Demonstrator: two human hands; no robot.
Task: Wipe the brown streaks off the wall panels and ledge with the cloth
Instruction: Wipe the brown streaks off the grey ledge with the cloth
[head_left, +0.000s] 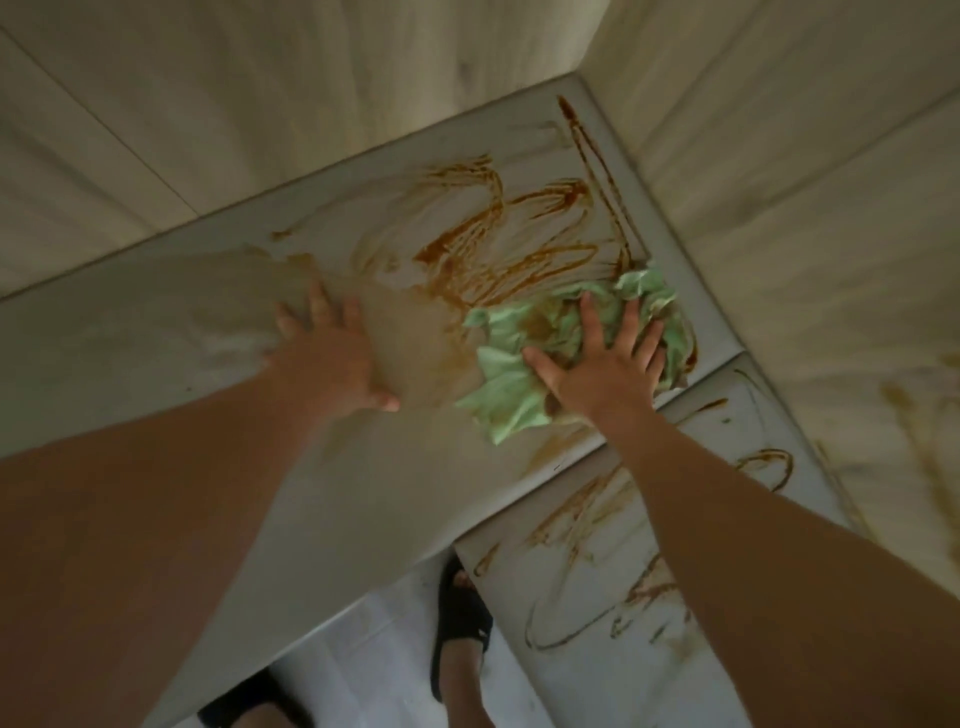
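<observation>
A crumpled light green cloth (511, 358), stained brown, lies on the grey ledge (156, 332) near the corner. My right hand (605, 364) presses flat on the cloth with fingers spread. My left hand (332, 353) rests flat on the ledge to the left of the cloth, fingers straight. Thick brown streaks (498, 234) cover the ledge just beyond the cloth, and one line runs into the far corner. A smeared, paler patch lies around my left hand. More brown streaks (623, 587) mark the lower panel at the right.
Pale wood-grain wall panels (260, 104) rise behind the ledge and on the right, where a faint brown smear (930, 457) shows. Below are a light tiled floor and my feet in black sandals (462, 618).
</observation>
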